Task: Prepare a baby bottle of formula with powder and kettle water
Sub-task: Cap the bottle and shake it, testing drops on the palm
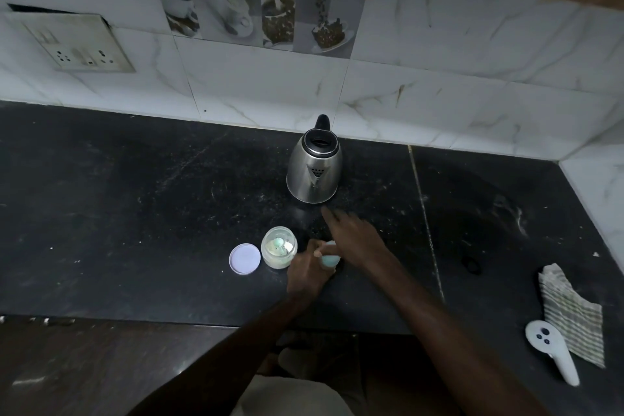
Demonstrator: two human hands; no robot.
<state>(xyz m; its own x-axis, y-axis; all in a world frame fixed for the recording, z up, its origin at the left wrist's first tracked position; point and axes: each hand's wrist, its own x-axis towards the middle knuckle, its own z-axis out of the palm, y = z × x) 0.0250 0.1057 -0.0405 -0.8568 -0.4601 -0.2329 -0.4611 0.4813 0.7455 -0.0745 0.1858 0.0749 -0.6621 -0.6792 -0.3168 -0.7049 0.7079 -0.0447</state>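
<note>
Both hands at the bottle, kettle waiting behind

The left hand (309,272) grips the pale teal bottle (329,261) on the dark counter (135,213), thumb curled round it. The right hand (351,240), blurred, reaches over it with fingers stretched flat and holding nothing. The open powder jar (279,247) and its lid (244,259) sit just left, with the steel kettle (314,165) near the wall.
</note>
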